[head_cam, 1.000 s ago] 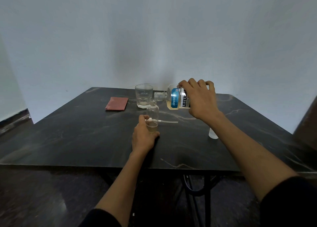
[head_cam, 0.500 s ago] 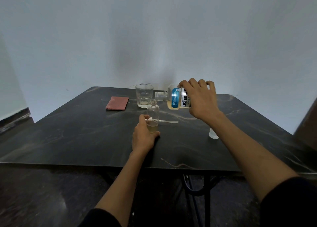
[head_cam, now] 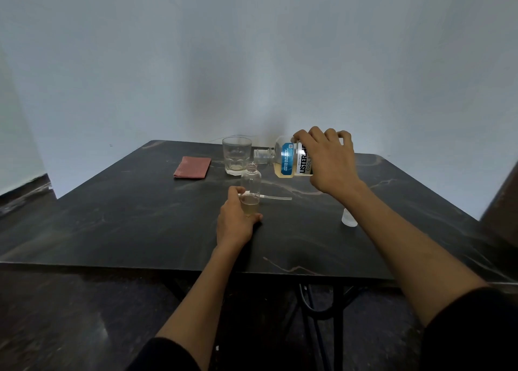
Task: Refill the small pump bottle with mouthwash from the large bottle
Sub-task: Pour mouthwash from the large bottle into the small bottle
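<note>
Roughly a quarter of the small pump bottle (head_cam: 250, 192), gripped upright on the counter (head_cam: 126, 216) by the left hand (head_cam: 235, 224), holds liquid, while the right hand (head_cam: 329, 160) clasps the large bottle (head_cam: 288, 160) tipped just above its mouth, so most filling and recapping remain.

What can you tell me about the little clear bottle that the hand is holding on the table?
The small bottle is clear, looks like plastic, and stands upright on the dark table. Its top is open, with no pump on it. A little pale yellowish liquid sits at the bottom; most of it is empty. The left hand grips its lower part. The large bottle's mouth is tipped sideways just above and behind it.
</note>
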